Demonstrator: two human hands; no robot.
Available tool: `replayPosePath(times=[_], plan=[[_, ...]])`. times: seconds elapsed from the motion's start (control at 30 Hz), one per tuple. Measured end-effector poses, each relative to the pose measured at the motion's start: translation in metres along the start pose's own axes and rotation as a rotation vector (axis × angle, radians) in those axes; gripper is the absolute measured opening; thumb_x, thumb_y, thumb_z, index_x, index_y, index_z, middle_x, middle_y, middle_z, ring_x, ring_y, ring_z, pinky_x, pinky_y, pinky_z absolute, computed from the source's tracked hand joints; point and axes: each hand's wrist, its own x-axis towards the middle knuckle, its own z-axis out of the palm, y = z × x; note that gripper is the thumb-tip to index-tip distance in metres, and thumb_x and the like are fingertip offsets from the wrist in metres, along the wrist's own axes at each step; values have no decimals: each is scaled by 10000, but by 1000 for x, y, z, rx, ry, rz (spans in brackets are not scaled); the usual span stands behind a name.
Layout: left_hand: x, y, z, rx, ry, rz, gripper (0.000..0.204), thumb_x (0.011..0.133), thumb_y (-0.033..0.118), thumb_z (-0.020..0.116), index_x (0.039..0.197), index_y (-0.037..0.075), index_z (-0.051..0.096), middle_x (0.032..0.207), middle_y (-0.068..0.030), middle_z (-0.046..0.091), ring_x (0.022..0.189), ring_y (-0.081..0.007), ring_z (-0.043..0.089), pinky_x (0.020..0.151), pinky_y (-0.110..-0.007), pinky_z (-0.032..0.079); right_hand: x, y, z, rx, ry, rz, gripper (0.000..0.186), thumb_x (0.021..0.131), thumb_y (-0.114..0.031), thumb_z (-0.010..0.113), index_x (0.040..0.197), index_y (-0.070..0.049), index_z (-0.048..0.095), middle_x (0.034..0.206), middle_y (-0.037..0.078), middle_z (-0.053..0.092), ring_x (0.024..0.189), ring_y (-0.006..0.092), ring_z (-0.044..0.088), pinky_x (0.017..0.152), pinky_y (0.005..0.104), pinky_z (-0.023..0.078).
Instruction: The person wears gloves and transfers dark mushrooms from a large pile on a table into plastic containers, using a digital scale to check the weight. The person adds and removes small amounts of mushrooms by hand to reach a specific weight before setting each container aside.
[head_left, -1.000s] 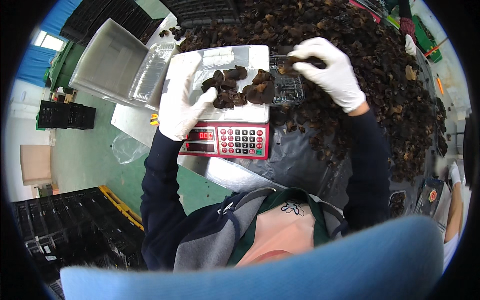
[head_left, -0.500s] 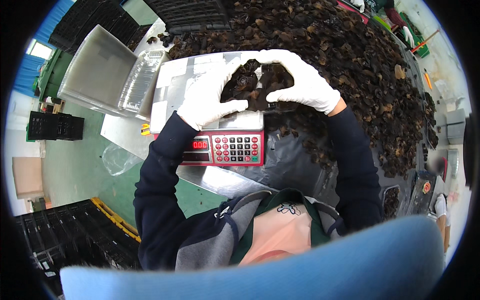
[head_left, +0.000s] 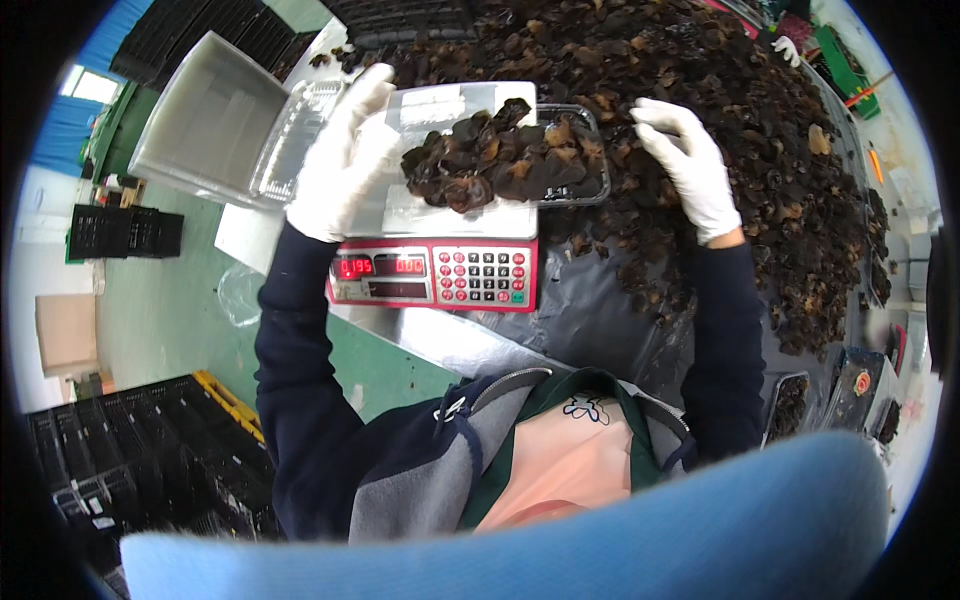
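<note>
A heap of dark wood ear mushrooms (head_left: 470,165) sits on the pan of a red-fronted weighing scale (head_left: 490,275), its red display lit. The heap's right part lies in a clear plastic tray (head_left: 605,180) that reaches past the pan's right edge; how far the tray runs under the heap is hidden. My left hand (head_left: 340,160), in a white glove, is left of the heap beside the clear containers, fingers stretched and thumb apart, holding nothing. To the tray's right, my right hand (head_left: 690,165), also gloved, hovers with parted fingers, touching neither tray nor heap.
A stack of clear plastic containers (head_left: 215,125) stands left of the scale. Loose wood ears (head_left: 740,150) cover much of the dark-sheeted table. Black crates (head_left: 150,460) stand at lower left. A co-worker's gloved hand (head_left: 787,50) shows at far right.
Both hands have let go of the mushrooms and moved apart, left hand to the left, right hand to the right. The heap and tray now show uncovered. The view has shifted slightly.
</note>
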Motion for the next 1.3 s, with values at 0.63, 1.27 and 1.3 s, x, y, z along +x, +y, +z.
replayPosePath(times=[0.63,1.27,1.3], plan=[[-68,-17,-37,-212,124,-295,558,1014,148,648,1496,-38,438,1444,-150,547,1301,-190,547,1099,-321,438,-96,46,-39,-66,219,179,140,917,-50,735,1039,15,715,1133,81,738,1003,137,659,933,270,501],[-75,-38,-10,-163,65,-337,556,1007,176,675,1490,8,459,1475,-150,526,1314,-208,514,1124,-357,401,-20,-29,41,14,78,-158,307,876,-81,791,1176,-81,725,1035,-4,696,823,61,621,738,221,504],[-76,-35,-10,-178,72,-332,556,1008,174,674,1492,8,458,1477,-145,525,1321,-208,510,1126,-357,398,-21,-35,48,-111,2,-203,351,860,-99,808,1198,-91,718,1084,10,688,824,79,625,746,229,510]])
